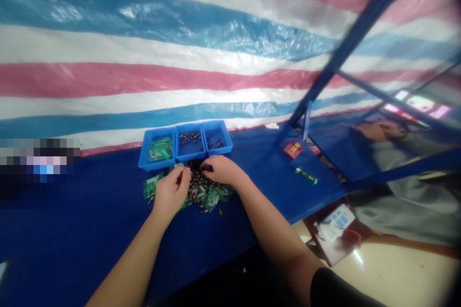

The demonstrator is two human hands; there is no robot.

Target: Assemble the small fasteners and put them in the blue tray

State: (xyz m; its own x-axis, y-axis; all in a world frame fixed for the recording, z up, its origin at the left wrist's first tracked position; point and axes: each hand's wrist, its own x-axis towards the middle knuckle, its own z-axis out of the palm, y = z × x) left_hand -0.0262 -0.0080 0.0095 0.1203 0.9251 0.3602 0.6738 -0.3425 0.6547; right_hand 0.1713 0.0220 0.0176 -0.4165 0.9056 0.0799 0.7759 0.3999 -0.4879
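Observation:
A heap of small brass-coloured screw-like parts point(197, 187) mixed with green pieces point(213, 196) lies on the blue table. At the heap's left side my left hand point(170, 189) is closed, thumb and fingertips pinched together; what they hold is too small to make out. My right hand point(224, 171) reaches over the heap's far right side with its fingers curled down. Its fingertips touch the parts, and anything between them is hidden. Behind the hands stand joined blue bins: a left bin point(145, 156) with green pieces, a middle bin point(190, 156) with brass-coloured parts, a right bin point(227, 139) with dark screws.
Right of the bins, a red box point(293, 149) and a green tube point(306, 175) lie on the blue table point(262, 172). A blue metal frame point(324, 84) rises there. Beyond it are another person's hands point(380, 130) and grey sleeve. Striped sheeting point(180, 76) hangs behind.

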